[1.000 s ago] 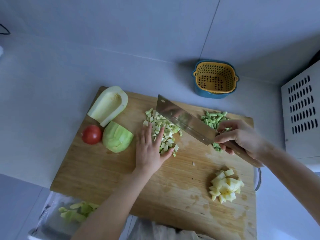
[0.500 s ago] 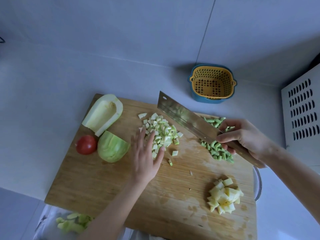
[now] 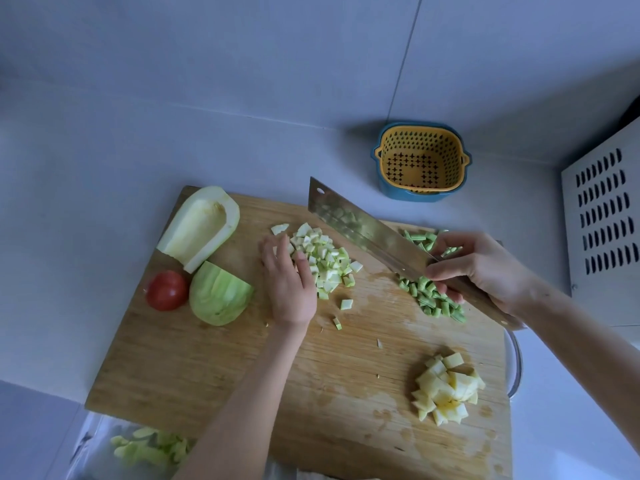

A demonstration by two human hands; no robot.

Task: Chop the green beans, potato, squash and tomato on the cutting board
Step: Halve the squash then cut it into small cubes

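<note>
Left hand [image 3: 290, 289] flat and spread, fingers cupped against the pile of small pale-green squash cubes [image 3: 323, 259], probably herding them together mid-board on the big wooden cutting board [image 3: 214, 368]; right hand [image 3: 479, 268] wrapped tight round the handle of the wide steel cleaver [image 3: 363, 228], blade lifted and angled away, likely clear of fingers; chopped green bean bits [image 3: 431, 301] under it, yellowish potato chunks [image 3: 446, 391] near right; hollowed squash half [image 3: 199, 226], peeled squash piece [image 3: 218, 294] and whole red tomato [image 3: 166, 290] parked left, not yet cut.

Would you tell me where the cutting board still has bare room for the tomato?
Bare: the near left of the cutting board, below the tomato and squash piece, and the middle between left hand and potato cubes. Crowded: the far edge.
</note>
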